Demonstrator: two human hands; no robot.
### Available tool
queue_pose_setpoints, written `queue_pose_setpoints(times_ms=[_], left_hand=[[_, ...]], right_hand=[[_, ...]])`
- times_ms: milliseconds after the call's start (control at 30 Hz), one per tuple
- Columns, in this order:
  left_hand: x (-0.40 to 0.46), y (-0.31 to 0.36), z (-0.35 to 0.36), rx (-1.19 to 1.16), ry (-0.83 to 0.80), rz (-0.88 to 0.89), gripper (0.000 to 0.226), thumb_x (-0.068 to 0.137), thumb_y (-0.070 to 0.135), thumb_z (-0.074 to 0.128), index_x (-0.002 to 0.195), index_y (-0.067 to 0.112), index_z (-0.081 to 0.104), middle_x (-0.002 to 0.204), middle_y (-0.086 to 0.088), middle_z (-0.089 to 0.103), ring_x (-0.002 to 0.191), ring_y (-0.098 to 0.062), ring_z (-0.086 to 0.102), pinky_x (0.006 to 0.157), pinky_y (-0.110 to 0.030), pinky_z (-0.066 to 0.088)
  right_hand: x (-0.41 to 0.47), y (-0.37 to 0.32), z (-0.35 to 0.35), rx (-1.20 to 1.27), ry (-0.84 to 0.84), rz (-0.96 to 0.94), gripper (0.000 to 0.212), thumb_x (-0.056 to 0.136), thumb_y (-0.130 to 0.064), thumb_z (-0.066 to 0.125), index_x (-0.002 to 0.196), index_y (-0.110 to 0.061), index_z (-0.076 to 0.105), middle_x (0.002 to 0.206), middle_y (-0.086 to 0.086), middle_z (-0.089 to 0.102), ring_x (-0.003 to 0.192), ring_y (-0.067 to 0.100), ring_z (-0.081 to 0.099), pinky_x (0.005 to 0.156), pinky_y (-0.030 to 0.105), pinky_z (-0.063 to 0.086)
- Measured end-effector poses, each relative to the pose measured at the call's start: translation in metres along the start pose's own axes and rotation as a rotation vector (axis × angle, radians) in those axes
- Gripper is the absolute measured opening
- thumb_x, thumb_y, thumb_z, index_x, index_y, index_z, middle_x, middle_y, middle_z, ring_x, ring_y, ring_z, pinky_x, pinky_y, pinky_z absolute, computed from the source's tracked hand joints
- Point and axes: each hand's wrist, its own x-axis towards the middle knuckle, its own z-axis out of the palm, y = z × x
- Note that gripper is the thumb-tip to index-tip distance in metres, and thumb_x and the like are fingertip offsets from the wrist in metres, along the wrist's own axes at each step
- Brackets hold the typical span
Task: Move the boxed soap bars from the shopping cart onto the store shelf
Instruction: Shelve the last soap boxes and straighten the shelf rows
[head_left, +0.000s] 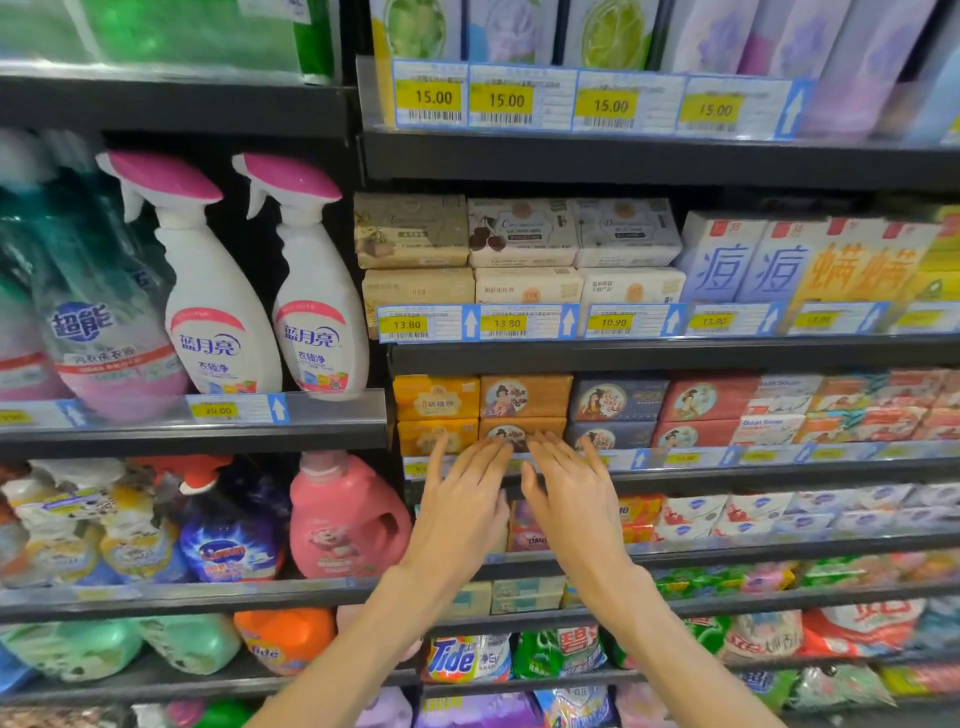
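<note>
Two brown boxed soap bars are stacked on the shelf, the upper one above the lower one, each with a round portrait label. My left hand and my right hand reach side by side toward the lower brown box. Their fingers are spread and the fingertips rest at its front face. Neither hand holds anything. Yellow soap boxes stand to the left, dark blue ones to the right. The shopping cart is out of view.
The shelf rail with price tags runs just under my fingertips. Red soap boxes and more packs fill the row rightward. Spray bottles and a pink detergent jug stand on the left bay. Shelves above and below are stocked.
</note>
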Motion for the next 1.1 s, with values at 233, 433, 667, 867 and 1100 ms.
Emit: queue_pose_setpoints(times_ms=[233,433,667,867,1100], left_hand=[[0.004,0.007,0.015,0.025,0.054,-0.003,0.052,0.091,0.022,0.053,0.142,0.011,0.055,0.147,-0.001,0.056,0.141,-0.012,0.046,0.124,-0.053,0.019],[0.002,0.009,0.010,-0.014,0.067,-0.019,0.049,0.094,0.023,0.053,0.141,0.012,0.056,0.146,0.000,0.057,0.141,-0.011,0.046,0.124,-0.051,0.020],[-0.028,-0.017,-0.001,-0.062,0.168,-0.190,0.052,0.089,0.022,0.067,0.140,0.015,0.056,0.147,0.000,0.054,0.139,-0.016,0.047,0.121,-0.048,0.027],[-0.028,-0.027,-0.007,-0.009,0.149,-0.262,0.060,0.084,0.029,0.072,0.139,0.013,0.055,0.147,-0.001,0.054,0.137,-0.019,0.048,0.119,-0.047,0.031],[-0.026,-0.027,-0.008,-0.070,0.192,-0.238,0.051,0.088,0.021,0.071,0.136,0.011,0.059,0.146,-0.002,0.056,0.138,-0.019,0.048,0.117,-0.046,0.034]], right_hand=[[0.001,0.015,0.007,0.090,0.020,-0.039,0.043,0.099,-0.031,0.039,0.127,-0.015,0.068,0.130,0.003,0.068,0.126,0.010,0.059,0.119,0.034,0.033],[0.001,0.015,0.000,0.143,0.018,-0.070,0.039,0.099,-0.028,0.045,0.127,-0.014,0.068,0.131,0.004,0.067,0.125,0.011,0.060,0.117,0.034,0.037],[0.008,-0.030,0.001,0.247,-0.059,-0.307,0.041,0.102,-0.029,0.040,0.133,-0.016,0.063,0.133,0.002,0.066,0.127,0.012,0.058,0.113,0.035,0.041],[0.017,-0.047,0.010,0.171,-0.091,-0.340,0.037,0.103,-0.029,0.043,0.133,-0.016,0.063,0.139,0.004,0.062,0.132,0.017,0.055,0.112,0.042,0.043],[0.018,-0.046,0.006,0.186,-0.079,-0.334,0.034,0.101,-0.025,0.052,0.132,-0.017,0.062,0.137,0.002,0.063,0.129,0.018,0.056,0.107,0.043,0.047]])
